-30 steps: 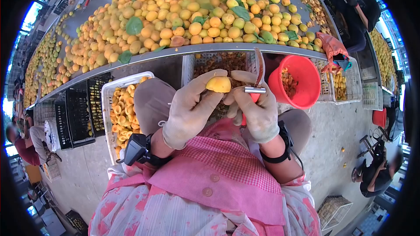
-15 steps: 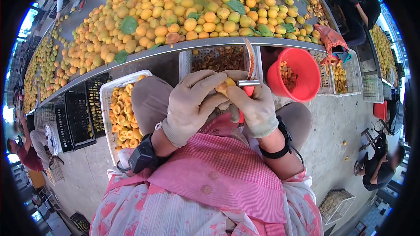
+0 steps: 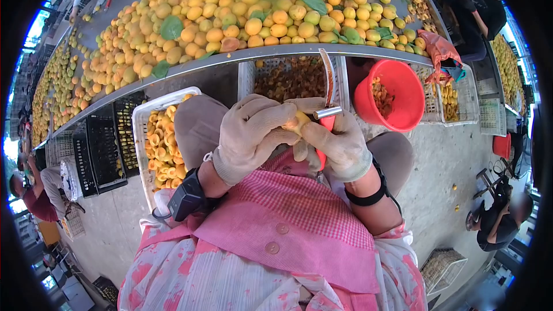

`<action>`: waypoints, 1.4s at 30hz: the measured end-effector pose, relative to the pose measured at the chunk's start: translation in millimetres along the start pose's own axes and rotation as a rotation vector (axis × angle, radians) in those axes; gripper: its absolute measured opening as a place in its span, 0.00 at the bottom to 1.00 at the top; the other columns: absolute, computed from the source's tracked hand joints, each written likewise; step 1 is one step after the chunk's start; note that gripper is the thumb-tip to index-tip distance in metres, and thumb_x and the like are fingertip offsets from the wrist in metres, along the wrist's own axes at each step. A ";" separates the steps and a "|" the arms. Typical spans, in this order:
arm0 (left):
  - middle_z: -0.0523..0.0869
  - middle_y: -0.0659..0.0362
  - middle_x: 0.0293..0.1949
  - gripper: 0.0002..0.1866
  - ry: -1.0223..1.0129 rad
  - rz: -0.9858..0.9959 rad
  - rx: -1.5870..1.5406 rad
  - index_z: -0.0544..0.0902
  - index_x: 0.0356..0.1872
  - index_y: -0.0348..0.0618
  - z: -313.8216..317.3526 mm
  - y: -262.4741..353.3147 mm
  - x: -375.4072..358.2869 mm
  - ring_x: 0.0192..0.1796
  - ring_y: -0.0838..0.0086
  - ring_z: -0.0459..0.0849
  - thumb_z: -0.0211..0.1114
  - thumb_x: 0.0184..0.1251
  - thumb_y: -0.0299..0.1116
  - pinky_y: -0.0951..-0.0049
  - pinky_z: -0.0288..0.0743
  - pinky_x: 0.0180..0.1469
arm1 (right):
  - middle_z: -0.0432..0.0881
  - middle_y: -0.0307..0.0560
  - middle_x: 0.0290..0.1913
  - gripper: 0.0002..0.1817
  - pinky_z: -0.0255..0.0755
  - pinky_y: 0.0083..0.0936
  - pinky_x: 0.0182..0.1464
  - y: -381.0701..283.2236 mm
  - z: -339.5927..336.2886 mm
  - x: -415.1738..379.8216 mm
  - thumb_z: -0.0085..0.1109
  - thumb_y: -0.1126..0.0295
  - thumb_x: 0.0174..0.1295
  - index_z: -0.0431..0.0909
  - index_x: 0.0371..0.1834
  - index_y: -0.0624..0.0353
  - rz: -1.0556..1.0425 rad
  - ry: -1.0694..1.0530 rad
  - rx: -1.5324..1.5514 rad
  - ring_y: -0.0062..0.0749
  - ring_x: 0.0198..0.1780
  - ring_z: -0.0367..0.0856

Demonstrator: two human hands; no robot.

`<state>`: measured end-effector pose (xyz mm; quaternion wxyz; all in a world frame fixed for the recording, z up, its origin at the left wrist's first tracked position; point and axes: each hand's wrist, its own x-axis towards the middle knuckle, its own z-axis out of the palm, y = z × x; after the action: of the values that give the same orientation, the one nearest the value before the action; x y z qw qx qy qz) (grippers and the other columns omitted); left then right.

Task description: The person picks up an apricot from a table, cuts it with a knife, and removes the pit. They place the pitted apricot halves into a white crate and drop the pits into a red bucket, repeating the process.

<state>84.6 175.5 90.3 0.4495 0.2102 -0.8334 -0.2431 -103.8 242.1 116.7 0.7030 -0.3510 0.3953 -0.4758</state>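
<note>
My left hand (image 3: pixel 250 135), in a pale knitted glove, grips a yellow apricot (image 3: pixel 296 122) between thumb and fingers. Against the fruit's other side presses the thumb of my gloved right hand (image 3: pixel 341 147). That hand is closed round the red handle of a knife (image 3: pixel 330 80), its narrow, stained blade pointing up and away from me. A short silver metal piece crosses the knife where blade meets handle. The fingers largely cover the apricot, so its cut state is hard to make out. Both hands are above my lap.
Apricots (image 3: pixel 213 17) and some leaves cover the metal table (image 3: pixel 253 53) ahead. Below stand a white crate (image 3: pixel 244 78) of brown scraps and a red bucket (image 3: pixel 403 95). A crate of apricot halves (image 3: pixel 164 144) sits at my left. Other people work on both sides.
The red handle shows more now and the silver piece is tilted. The apricot has been turned slightly between my hands, and my right hand has shifted a little to the right.
</note>
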 end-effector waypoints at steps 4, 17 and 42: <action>0.85 0.56 0.36 0.22 -0.019 -0.019 -0.040 0.82 0.49 0.43 -2.2 0.3 -4.7 0.37 0.59 0.83 0.74 0.50 0.32 0.65 0.77 0.40 | 0.83 0.45 0.28 0.16 0.66 0.13 0.20 4.8 -7.6 3.4 0.55 0.65 0.71 0.79 0.53 0.68 0.000 -0.084 -0.070 0.18 0.20 0.76; 0.83 0.51 0.44 0.20 -0.117 -0.477 -0.136 0.80 0.55 0.38 -35.8 22.3 -11.5 0.46 0.64 0.82 0.68 0.60 0.24 0.69 0.75 0.46 | 0.84 0.44 0.25 0.19 0.69 0.15 0.15 -1.5 26.2 32.7 0.62 0.54 0.67 0.80 0.35 0.61 0.222 0.084 0.065 0.21 0.20 0.81; 0.82 0.58 0.50 0.18 0.601 -0.795 -0.878 0.75 0.61 0.35 -120.2 41.1 -132.4 0.50 0.78 0.82 0.59 0.71 0.23 0.77 0.76 0.53 | 0.79 0.42 0.24 0.23 0.69 0.19 0.17 48.6 167.4 86.4 0.53 0.48 0.70 0.74 0.42 0.62 0.381 -0.152 -0.349 0.23 0.17 0.75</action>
<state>248.7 257.4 86.5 0.5825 0.3577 -0.3542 -0.6382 84.5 194.7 129.2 0.7364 -0.4211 0.4763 -0.2315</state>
